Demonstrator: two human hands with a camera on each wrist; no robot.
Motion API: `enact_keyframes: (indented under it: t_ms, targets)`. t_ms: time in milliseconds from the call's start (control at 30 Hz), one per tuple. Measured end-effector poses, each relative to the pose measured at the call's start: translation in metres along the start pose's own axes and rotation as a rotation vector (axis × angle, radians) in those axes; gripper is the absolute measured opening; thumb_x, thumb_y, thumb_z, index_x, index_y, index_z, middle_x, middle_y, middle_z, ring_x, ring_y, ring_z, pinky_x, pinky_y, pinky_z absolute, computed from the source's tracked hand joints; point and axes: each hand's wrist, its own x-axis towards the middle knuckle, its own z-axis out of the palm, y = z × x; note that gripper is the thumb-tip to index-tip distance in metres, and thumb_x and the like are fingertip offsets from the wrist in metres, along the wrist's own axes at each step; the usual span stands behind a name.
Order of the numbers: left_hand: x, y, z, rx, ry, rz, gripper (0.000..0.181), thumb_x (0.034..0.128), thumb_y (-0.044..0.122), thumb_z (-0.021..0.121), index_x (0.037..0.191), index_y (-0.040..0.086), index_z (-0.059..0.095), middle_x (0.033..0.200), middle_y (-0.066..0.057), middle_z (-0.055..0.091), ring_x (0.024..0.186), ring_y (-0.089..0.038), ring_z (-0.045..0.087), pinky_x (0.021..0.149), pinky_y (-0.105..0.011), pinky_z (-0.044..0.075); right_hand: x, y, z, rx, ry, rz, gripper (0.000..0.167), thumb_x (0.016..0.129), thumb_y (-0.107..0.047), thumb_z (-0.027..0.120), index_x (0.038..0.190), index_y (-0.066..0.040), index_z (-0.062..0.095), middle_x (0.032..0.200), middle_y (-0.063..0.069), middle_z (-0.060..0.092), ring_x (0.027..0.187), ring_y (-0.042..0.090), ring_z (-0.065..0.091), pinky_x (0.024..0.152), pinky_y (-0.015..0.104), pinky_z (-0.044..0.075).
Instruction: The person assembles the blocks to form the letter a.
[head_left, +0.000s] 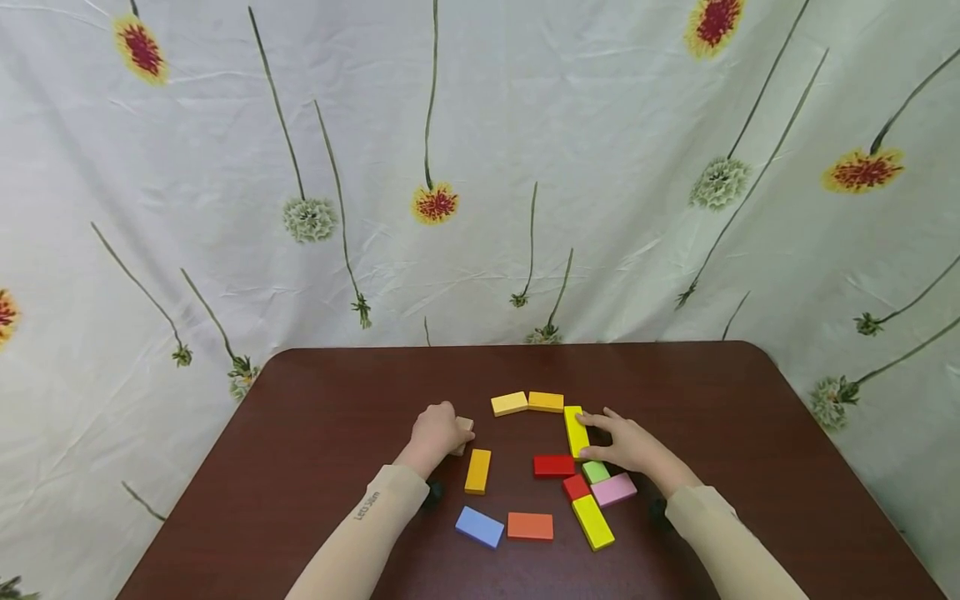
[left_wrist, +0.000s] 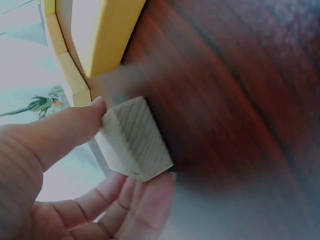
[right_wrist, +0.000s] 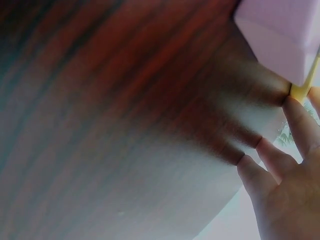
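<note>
My left hand (head_left: pixel 437 436) pinches a pale wooden block (head_left: pixel 463 425) between thumb and fingers; the left wrist view shows the same block (left_wrist: pixel 137 137) with the thumb at one end and fingertips at the other. My right hand (head_left: pixel 626 442) touches a long yellow block (head_left: pixel 576 432) that lies on the table, its thumb near the lower end and a finger near the upper. Just below that hand are a green block (head_left: pixel 596 472) and a pink block (head_left: pixel 613 489), which also shows in the right wrist view (right_wrist: pixel 280 35).
On the dark table (head_left: pixel 337 400) lie two light yellow-orange blocks (head_left: pixel 546 402) at the back, an orange-yellow block (head_left: pixel 477 472) beside my left hand, red blocks (head_left: pixel 553 466) in the middle, and blue (head_left: pixel 479 527), orange (head_left: pixel 530 526) and yellow (head_left: pixel 593 522) blocks in front. A flowered cloth hangs behind.
</note>
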Motion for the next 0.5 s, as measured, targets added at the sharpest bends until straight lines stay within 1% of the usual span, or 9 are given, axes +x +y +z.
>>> enact_keyframes:
  t_ms: [67,167,267,400,500]
  targets:
    - [-0.001,0.002,0.0,-0.004,0.005,0.034,0.046,0.0797,0.029,0.082,0.104,-0.005,0.063,0.083,-0.015,0.063,0.069,-0.023,0.056,0.068,-0.036,0.055,0.0,0.0,0.0,0.0,0.001,0.002,0.07,0.084,-0.041,0.075,0.145,-0.018,0.05,0.152,0.028,0.037,0.138,0.052,0.034,0.101,0.068,0.039]
    - [-0.002,0.004,0.001,-0.027,0.008,0.089,0.034,0.0813,0.027,0.08,0.091,-0.001,0.064,0.074,-0.012,0.062,0.063,-0.02,0.055,0.063,-0.032,0.051,0.0,0.0,0.0,0.005,0.0,0.006,0.07,0.084,-0.041,0.075,0.145,-0.018,0.05,0.152,0.028,0.037,0.138,0.052,0.034,0.101,0.068,0.04]
    - [-0.001,0.007,0.002,-0.044,0.011,0.148,0.027,0.0819,0.025,0.079,0.084,0.002,0.065,0.071,-0.008,0.061,0.062,-0.018,0.054,0.061,-0.03,0.049,0.0,0.0,0.0,0.01,-0.001,0.012,0.071,0.084,-0.041,0.075,0.146,-0.018,0.05,0.153,0.028,0.037,0.139,0.051,0.033,0.102,0.067,0.039]
    - [-0.001,0.012,0.005,-0.024,0.003,0.2,0.024,0.0812,0.025,0.081,0.086,0.005,0.069,0.079,-0.007,0.065,0.067,-0.017,0.053,0.065,-0.031,0.05,0.0,0.0,0.001,0.008,0.002,0.007,0.07,0.084,-0.04,0.075,0.146,-0.018,0.05,0.152,0.027,0.037,0.14,0.051,0.033,0.101,0.067,0.04]
    - [-0.002,0.017,0.007,-0.004,-0.014,0.216,0.024,0.0803,0.025,0.082,0.091,0.005,0.072,0.085,-0.007,0.067,0.068,-0.017,0.053,0.068,-0.033,0.052,0.0,0.0,0.001,0.001,0.006,-0.002,0.07,0.084,-0.04,0.075,0.145,-0.017,0.05,0.151,0.027,0.039,0.139,0.051,0.033,0.101,0.067,0.04]
